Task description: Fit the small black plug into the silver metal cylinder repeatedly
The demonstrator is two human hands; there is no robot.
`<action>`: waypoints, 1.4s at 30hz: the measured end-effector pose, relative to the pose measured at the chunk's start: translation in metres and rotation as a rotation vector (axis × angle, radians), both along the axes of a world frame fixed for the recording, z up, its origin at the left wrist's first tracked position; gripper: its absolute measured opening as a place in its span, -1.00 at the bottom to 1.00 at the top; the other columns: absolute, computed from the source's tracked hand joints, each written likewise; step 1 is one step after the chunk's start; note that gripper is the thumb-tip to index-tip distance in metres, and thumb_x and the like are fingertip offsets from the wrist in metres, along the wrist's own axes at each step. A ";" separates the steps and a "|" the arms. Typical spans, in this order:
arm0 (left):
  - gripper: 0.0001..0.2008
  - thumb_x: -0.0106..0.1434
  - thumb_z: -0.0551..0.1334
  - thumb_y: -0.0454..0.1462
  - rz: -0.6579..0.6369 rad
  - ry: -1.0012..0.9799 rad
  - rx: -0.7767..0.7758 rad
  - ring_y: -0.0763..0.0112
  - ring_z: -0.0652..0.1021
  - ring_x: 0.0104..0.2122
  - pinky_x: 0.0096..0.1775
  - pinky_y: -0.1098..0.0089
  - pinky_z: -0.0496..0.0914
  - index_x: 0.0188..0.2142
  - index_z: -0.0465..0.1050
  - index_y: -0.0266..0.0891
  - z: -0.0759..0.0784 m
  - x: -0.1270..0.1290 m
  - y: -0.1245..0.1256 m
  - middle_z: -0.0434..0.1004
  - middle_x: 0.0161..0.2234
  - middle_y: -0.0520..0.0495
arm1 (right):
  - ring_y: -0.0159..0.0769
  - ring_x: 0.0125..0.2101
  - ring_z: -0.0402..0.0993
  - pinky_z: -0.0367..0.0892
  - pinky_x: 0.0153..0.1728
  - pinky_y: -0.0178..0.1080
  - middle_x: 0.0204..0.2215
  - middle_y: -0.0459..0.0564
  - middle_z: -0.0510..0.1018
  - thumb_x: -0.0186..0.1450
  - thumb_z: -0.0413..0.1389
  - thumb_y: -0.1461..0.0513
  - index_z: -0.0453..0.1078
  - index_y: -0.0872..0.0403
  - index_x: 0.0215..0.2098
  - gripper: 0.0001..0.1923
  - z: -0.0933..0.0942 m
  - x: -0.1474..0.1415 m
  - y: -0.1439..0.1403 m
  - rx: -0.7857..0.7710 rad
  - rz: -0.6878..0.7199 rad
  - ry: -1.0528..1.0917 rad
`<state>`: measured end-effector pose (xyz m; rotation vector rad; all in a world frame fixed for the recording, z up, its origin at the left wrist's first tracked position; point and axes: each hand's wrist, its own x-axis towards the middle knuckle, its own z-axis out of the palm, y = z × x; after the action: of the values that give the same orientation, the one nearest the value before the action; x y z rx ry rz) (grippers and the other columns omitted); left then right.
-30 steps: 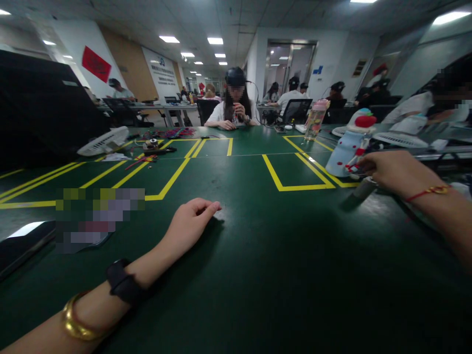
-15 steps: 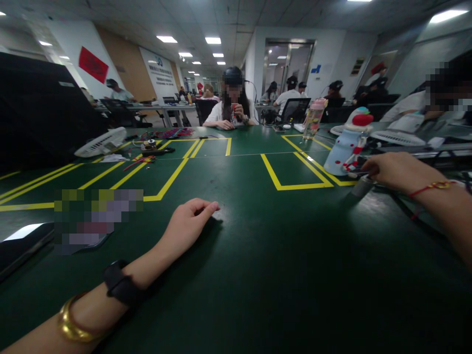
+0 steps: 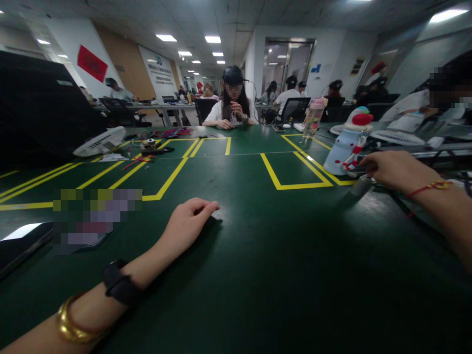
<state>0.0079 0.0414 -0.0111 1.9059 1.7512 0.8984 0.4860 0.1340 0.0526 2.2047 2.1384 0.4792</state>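
Open-plan workroom, ceiling panel lights, wide dark green table (image 3: 258,255) marked with yellow tape lines (image 3: 275,177) into boxes.

Left hand (image 3: 186,223) is laid palm down on the bare table, near the middle. Its fingers are loosely curled, forefinger stretched toward the right, nothing gripped. A black wrist band (image 3: 120,285) and a gold bangle (image 3: 72,327) are worn on that forearm.

Right hand (image 3: 393,169) is reached out to the right side of the table, a red string bracelet (image 3: 429,187) seen at the wrist. Fingers are bent around something small at the fingertips; what is gripped cannot be told. A grey cylinder (image 3: 360,186) is seen just under the hand, touching or not cannot be told. A pale blue snowman-shaped bottle (image 3: 344,145) with a red cap is stood upright just beside the fingertips, on the yellow line.

A pink-lidded clear water bottle (image 3: 314,118) is placed further back. A white desk fan (image 3: 99,141) is laid on the left, with red wires and small parts (image 3: 147,150) near it. A dark flat device (image 3: 24,246) is seen at the left edge. A person in a white top with a black headset (image 3: 233,103) is seated at the far end, hands raised near the chin. More seated people are seen behind and at the right.
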 end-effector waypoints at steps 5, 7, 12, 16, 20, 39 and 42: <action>-0.62 0.18 0.08 0.02 -0.005 -0.015 -0.010 0.26 0.51 -0.29 -0.28 0.34 0.30 -0.30 0.53 -0.15 0.000 0.000 0.000 0.56 -0.32 -0.03 | -0.32 -0.29 0.43 0.23 -0.28 -0.31 -0.31 -0.07 0.55 0.08 0.13 0.24 0.44 0.08 -0.15 -0.66 0.001 0.004 0.001 -0.019 -0.017 0.046; -0.62 0.18 0.08 0.03 -0.007 -0.015 -0.018 0.25 0.51 -0.29 -0.28 0.33 0.30 -0.29 0.52 -0.15 0.000 0.000 0.000 0.56 -0.32 -0.04 | -0.31 -0.29 0.43 0.23 -0.28 -0.30 -0.30 -0.06 0.54 0.06 0.16 0.18 0.44 0.07 -0.15 -0.64 0.002 0.006 0.000 -0.022 -0.029 0.070; -0.61 0.18 0.07 0.04 -0.018 -0.012 -0.023 0.23 0.51 -0.30 -0.27 0.30 0.31 -0.29 0.52 -0.14 0.001 -0.001 0.000 0.56 -0.32 -0.06 | -0.28 -0.28 0.42 0.23 -0.30 -0.28 -0.29 -0.03 0.54 0.07 0.15 0.06 0.44 0.07 -0.15 -0.59 0.005 0.010 -0.002 -0.022 -0.070 0.121; -0.63 0.18 0.08 0.03 -0.011 -0.009 -0.011 0.24 0.52 -0.32 -0.31 0.31 0.31 -0.31 0.52 -0.11 0.000 -0.001 0.000 0.57 -0.34 -0.04 | -0.25 -0.30 0.41 0.20 -0.35 -0.26 -0.30 -0.04 0.54 0.07 0.12 0.07 0.44 0.02 -0.17 -0.62 0.006 0.008 -0.005 -0.014 -0.072 0.127; -0.65 0.17 0.09 0.02 -0.008 -0.005 -0.002 0.24 0.52 -0.33 -0.32 0.32 0.31 -0.32 0.53 -0.10 0.000 -0.001 0.000 0.58 -0.33 -0.04 | -0.28 -0.30 0.42 0.21 -0.31 -0.28 -0.30 -0.02 0.54 0.05 0.13 0.13 0.45 0.04 -0.17 -0.63 0.008 0.006 -0.008 -0.047 -0.069 0.186; -0.60 0.18 0.07 0.05 -0.019 -0.010 -0.020 0.24 0.51 -0.31 -0.29 0.31 0.30 -0.29 0.52 -0.15 0.000 0.000 0.000 0.56 -0.32 -0.06 | -0.26 -0.39 0.38 0.20 -0.35 -0.23 -0.39 0.06 0.50 0.05 0.14 0.01 0.43 0.15 -0.35 -0.62 0.007 -0.030 -0.012 -0.150 0.063 0.145; -0.59 0.18 0.07 0.05 -0.017 -0.007 -0.024 0.23 0.51 -0.30 -0.28 0.30 0.30 -0.29 0.52 -0.15 0.001 0.000 0.000 0.56 -0.32 -0.06 | -0.30 -0.33 0.42 0.27 -0.31 -0.27 -0.30 0.04 0.50 0.07 0.14 0.00 0.37 0.14 -0.20 -0.55 0.003 -0.085 -0.035 -0.158 0.325 0.515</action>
<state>0.0081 0.0410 -0.0102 1.8971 1.7314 0.8730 0.4009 0.0986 0.0551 2.0635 2.6849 -0.2874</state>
